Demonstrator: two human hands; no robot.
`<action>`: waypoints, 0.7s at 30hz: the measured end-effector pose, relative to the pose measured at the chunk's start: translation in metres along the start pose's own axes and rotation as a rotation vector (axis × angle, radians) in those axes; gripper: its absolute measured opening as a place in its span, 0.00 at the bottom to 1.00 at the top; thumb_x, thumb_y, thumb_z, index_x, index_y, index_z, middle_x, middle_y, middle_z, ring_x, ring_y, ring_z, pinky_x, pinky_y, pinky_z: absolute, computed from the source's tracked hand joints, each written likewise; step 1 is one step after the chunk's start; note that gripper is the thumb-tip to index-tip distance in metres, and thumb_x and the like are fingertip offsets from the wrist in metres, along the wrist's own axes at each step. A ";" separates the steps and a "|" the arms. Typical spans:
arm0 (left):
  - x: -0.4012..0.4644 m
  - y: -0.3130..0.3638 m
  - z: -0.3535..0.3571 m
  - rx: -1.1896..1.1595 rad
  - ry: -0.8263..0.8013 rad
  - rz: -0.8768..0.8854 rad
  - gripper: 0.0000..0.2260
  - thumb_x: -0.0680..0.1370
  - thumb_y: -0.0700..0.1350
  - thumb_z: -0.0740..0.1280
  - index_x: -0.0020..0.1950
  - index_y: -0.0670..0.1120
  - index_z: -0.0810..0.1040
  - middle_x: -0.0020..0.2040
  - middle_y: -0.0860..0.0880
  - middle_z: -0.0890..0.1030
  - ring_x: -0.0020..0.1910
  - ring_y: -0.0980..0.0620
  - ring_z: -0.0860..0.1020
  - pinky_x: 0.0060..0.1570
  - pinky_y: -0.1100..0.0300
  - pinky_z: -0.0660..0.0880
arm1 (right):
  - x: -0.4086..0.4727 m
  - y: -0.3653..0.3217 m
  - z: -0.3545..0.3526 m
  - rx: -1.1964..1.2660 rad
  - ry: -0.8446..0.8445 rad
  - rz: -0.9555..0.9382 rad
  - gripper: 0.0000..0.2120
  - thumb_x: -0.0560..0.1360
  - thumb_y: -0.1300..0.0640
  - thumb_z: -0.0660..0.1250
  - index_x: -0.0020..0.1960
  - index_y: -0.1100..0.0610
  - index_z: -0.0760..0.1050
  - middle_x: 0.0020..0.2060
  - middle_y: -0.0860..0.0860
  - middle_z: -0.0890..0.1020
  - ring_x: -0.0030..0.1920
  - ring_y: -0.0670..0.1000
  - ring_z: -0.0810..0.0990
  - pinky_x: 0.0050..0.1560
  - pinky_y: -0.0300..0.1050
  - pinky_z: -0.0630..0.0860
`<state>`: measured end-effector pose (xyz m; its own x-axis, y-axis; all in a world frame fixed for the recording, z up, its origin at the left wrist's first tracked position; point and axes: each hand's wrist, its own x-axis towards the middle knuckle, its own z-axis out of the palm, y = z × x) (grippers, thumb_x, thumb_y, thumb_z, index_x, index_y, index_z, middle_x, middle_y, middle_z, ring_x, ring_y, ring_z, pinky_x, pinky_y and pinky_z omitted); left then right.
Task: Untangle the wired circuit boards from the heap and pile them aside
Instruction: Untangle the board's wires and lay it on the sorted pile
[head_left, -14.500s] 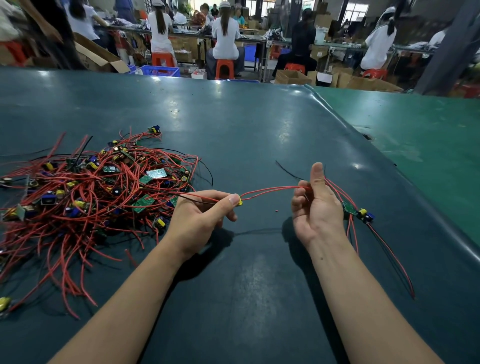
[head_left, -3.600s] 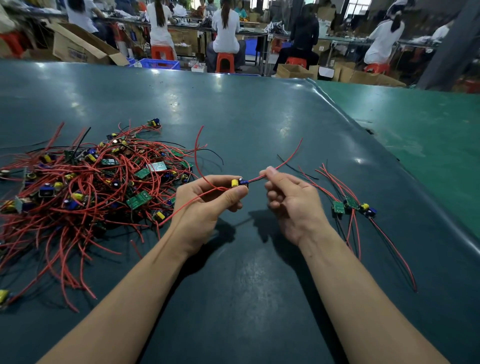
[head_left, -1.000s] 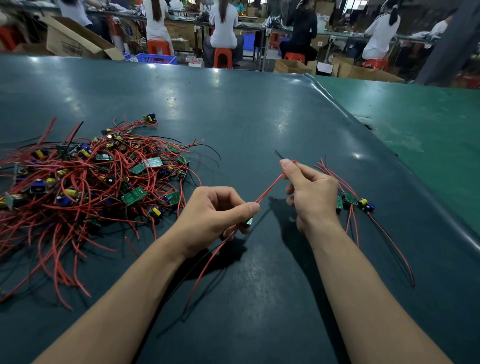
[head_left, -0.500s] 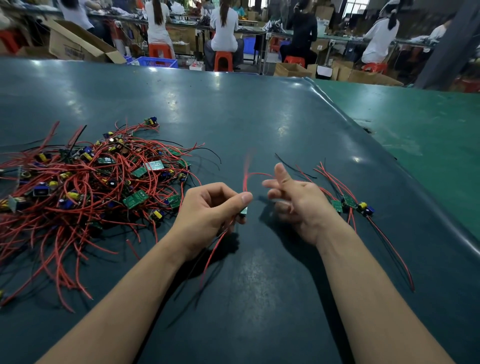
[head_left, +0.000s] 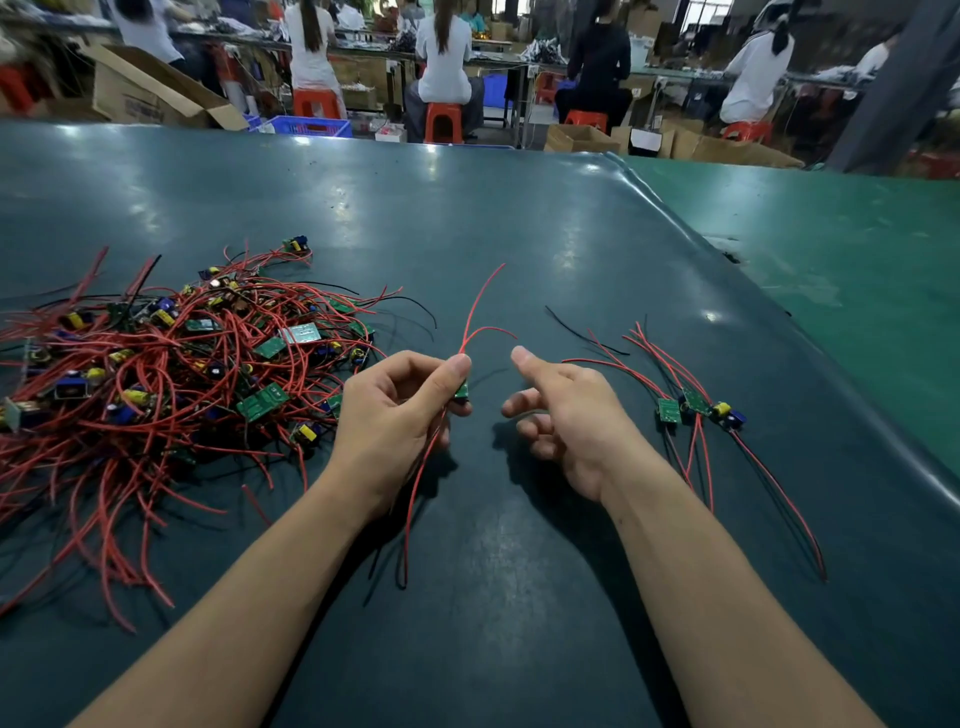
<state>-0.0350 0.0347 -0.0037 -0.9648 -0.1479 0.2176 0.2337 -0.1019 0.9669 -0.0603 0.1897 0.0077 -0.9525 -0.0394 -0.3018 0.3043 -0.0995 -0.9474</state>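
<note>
2 hands up | L hand (head_left: 395, 410) pinches board (head_left: 461, 388) | R hand (head_left: 566, 415) loose

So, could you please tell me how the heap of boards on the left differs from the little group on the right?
The heap is large and its red wires cross and loop over one another; the small pile holds only a few boards, their wires lying roughly parallel. The heap sits beside the left hand; the pile lies beyond the right hand. Both have green boards with red and black wires.

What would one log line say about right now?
left hand: pinches board | right hand: open | heap: left | pile: right
</note>
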 end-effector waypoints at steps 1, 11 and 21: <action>-0.001 0.000 0.001 0.015 -0.023 0.008 0.08 0.76 0.42 0.71 0.40 0.39 0.79 0.29 0.46 0.81 0.20 0.55 0.71 0.23 0.67 0.67 | -0.002 0.000 0.001 -0.041 -0.055 -0.015 0.16 0.78 0.43 0.67 0.51 0.57 0.78 0.26 0.50 0.76 0.20 0.45 0.66 0.19 0.33 0.57; -0.007 0.005 -0.002 0.068 -0.285 -0.055 0.13 0.72 0.45 0.72 0.37 0.35 0.78 0.26 0.48 0.79 0.24 0.51 0.73 0.24 0.67 0.66 | 0.000 -0.001 -0.005 0.068 -0.012 -0.203 0.11 0.80 0.56 0.65 0.44 0.60 0.81 0.23 0.47 0.62 0.19 0.43 0.56 0.20 0.32 0.53; -0.002 0.004 -0.007 -0.226 -0.281 -0.156 0.10 0.72 0.46 0.72 0.32 0.46 0.80 0.27 0.49 0.74 0.20 0.56 0.68 0.22 0.68 0.63 | 0.008 -0.009 -0.013 0.404 0.335 -0.316 0.18 0.84 0.50 0.57 0.41 0.58 0.75 0.24 0.48 0.69 0.17 0.44 0.62 0.20 0.31 0.56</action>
<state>-0.0315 0.0281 -0.0009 -0.9789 0.1588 0.1287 0.0722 -0.3202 0.9446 -0.0705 0.2036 0.0125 -0.9279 0.3615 -0.0916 -0.0774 -0.4270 -0.9009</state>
